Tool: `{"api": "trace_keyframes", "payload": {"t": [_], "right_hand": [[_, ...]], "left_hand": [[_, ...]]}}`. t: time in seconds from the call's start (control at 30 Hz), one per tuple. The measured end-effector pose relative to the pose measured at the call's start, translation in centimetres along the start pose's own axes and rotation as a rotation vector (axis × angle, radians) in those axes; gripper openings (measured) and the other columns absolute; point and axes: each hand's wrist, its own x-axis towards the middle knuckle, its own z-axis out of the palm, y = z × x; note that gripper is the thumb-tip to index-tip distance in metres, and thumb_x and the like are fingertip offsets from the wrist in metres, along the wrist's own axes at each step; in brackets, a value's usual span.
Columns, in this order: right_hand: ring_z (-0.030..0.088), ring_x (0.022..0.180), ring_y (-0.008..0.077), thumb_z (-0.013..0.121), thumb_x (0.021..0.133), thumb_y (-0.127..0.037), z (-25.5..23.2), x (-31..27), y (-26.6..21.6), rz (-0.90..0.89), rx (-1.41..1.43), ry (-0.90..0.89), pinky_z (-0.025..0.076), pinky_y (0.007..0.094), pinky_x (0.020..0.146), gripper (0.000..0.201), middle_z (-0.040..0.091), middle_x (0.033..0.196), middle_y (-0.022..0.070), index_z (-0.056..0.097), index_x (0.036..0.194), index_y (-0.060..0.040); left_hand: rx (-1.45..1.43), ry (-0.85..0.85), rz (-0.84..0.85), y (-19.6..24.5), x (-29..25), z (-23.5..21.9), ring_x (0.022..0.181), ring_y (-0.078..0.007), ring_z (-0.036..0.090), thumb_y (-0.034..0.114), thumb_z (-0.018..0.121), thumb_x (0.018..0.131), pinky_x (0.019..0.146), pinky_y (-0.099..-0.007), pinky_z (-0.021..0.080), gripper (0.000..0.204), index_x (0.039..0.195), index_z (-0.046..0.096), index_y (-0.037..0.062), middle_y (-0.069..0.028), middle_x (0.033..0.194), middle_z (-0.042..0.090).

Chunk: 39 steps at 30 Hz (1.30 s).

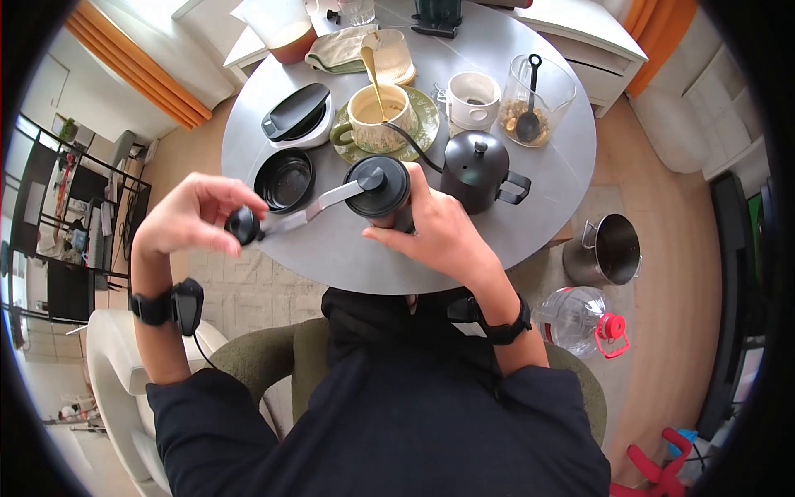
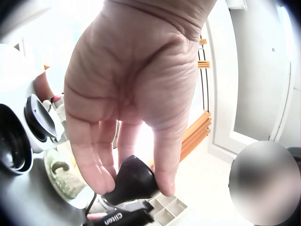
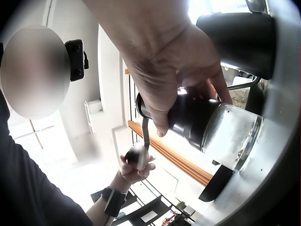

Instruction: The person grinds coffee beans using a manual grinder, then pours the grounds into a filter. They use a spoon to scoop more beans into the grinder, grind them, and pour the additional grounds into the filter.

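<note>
A black hand coffee grinder [image 1: 378, 184] with a glass base [image 3: 229, 135] stands at the table's near edge. My right hand [image 1: 443, 228] wraps round its black body, thumb on the near side. From the lid a silver crank arm [image 1: 319, 205] reaches left to a black knob [image 2: 134, 181]. Between fingertips and thumb, my left hand [image 1: 192, 217] pinches this knob. Just beyond the crank sits a round black dish [image 1: 284, 180]. A black gooseneck kettle [image 1: 474, 170] is right beside my right hand.
Behind the grinder, a cup [image 1: 364, 124] with a gold spoon stands on a green plate [image 1: 426, 132]. A scale [image 1: 310, 135] bearing a black scoop is left of it. Further right are a white cup [image 1: 472, 93] and a glass beaker [image 1: 561, 91]. A water bottle [image 1: 571, 319] stands on the floor.
</note>
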Motion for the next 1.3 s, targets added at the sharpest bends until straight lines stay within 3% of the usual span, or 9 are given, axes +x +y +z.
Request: {"api": "trace_keyframes", "payload": {"t": [0.23, 0.6, 0.67, 0.77, 0.87, 1.0, 1.1, 1.23, 1.3], "right_hand": [[0.067, 0.077, 0.0342, 0.081, 0.075, -0.027, 0.2, 0.0, 0.4, -0.033, 0.007, -0.003, 0.053, 0.0388, 0.066, 0.066, 0.067, 0.083, 0.0148, 0.037, 0.117, -0.0005], [0.068, 0.081, 0.0323, 0.082, 0.073, -0.026, 0.0, 0.2, 0.3, 0.042, -0.005, -0.062, 0.052, 0.0371, 0.072, 0.074, 0.067, 0.091, 0.0162, 0.035, 0.123, 0.0051], [0.067, 0.079, 0.032, 0.081, 0.074, -0.026, 0.2, 0.0, 0.6, 0.077, 0.023, -0.065, 0.052, 0.0373, 0.073, 0.072, 0.067, 0.092, 0.0155, 0.037, 0.122, 0.0057], [0.067, 0.08, 0.03, 0.079, 0.077, -0.021, 0.5, -0.2, 1.1, -0.209, -0.09, 0.041, 0.051, 0.0356, 0.074, 0.061, 0.067, 0.091, 0.0149, 0.042, 0.119, 0.0031], [0.065, 0.083, 0.0328, 0.077, 0.076, -0.024, -0.7, -2.0, -1.8, -0.122, -0.206, 0.113, 0.051, 0.0401, 0.076, 0.069, 0.065, 0.091, 0.0151, 0.037, 0.126, -0.0004], [0.064, 0.082, 0.0403, 0.077, 0.073, -0.023, 0.3, 0.1, 0.2, -0.019, 0.088, -0.004, 0.051, 0.0458, 0.068, 0.067, 0.063, 0.094, 0.0184, 0.035, 0.122, -0.0066], [0.068, 0.079, 0.0358, 0.083, 0.073, -0.024, 0.5, 0.4, 0.7, -0.08, -0.005, 0.004, 0.053, 0.0389, 0.067, 0.075, 0.068, 0.089, 0.0166, 0.032, 0.122, -0.0007], [0.068, 0.078, 0.0345, 0.082, 0.073, -0.025, 0.4, 0.4, 0.7, -0.086, 0.015, -0.005, 0.053, 0.0384, 0.065, 0.076, 0.067, 0.089, 0.0163, 0.031, 0.123, 0.0022], [0.068, 0.077, 0.0338, 0.082, 0.074, -0.025, 0.4, 0.3, 0.6, -0.074, 0.018, -0.012, 0.054, 0.0378, 0.064, 0.076, 0.067, 0.089, 0.0164, 0.031, 0.123, 0.0025]], "left_hand": [[0.074, 0.229, 0.124, 0.7, 7.9, -3.2, 0.089, -0.0096, 0.062, 0.025, 0.071, 0.086, 0.078, -0.0224, 0.052, 0.051, 0.126, 0.055, -0.001, -0.0051, 0.105, 0.063], [0.394, 0.004, 0.295, 8.7, 17.8, 8.9, 0.094, -0.0152, 0.062, 0.026, 0.064, 0.09, 0.084, -0.0275, 0.052, 0.057, 0.138, 0.045, 0.0034, -0.0115, 0.11, 0.062], [0.547, -0.052, 0.32, 9.7, 17.1, 11.3, 0.094, -0.0225, 0.064, 0.03, 0.063, 0.088, 0.082, -0.0304, 0.052, 0.057, 0.135, 0.047, 0.0021, -0.0164, 0.109, 0.063], [0.771, -0.169, 0.483, 10.3, 15.1, 14.3, 0.092, -0.0348, 0.064, 0.031, 0.059, 0.088, 0.081, -0.034, 0.052, 0.047, 0.123, 0.056, -0.0005, -0.0259, 0.103, 0.063], [0.885, -0.343, 0.492, 9.1, 9.6, 15.9, 0.086, -0.036, 0.063, 0.03, 0.06, 0.089, 0.073, -0.0395, 0.052, 0.038, 0.109, 0.052, -0.0012, -0.023, 0.094, 0.063], [0.479, -0.597, 0.486, 6.3, 4.7, 13.7, 0.07, -0.0334, 0.059, 0.018, 0.066, 0.087, 0.059, -0.0411, 0.048, 0.028, 0.105, 0.048, 0.0064, -0.0135, 0.087, 0.057], [0.467, -0.458, 0.398, 4.9, 1.3, 11.1, 0.071, -0.0239, 0.061, 0.019, 0.074, 0.081, 0.064, -0.0312, 0.05, 0.025, 0.1, 0.061, 0.0067, -0.0069, 0.099, 0.056], [0.513, -0.221, 0.205, 3.3, -1.8, 6.2, 0.079, -0.0144, 0.062, 0.012, 0.083, 0.069, 0.066, -0.0265, 0.051, 0.036, 0.099, 0.064, 0.0039, -0.0052, 0.094, 0.057], [0.352, 0.02, -0.06, 2.6, -2.0, 3.9, 0.079, -0.0098, 0.06, 0.009, 0.083, 0.069, 0.066, -0.0232, 0.051, 0.037, 0.1, 0.064, 0.0024, -0.0037, 0.09, 0.058]]}}
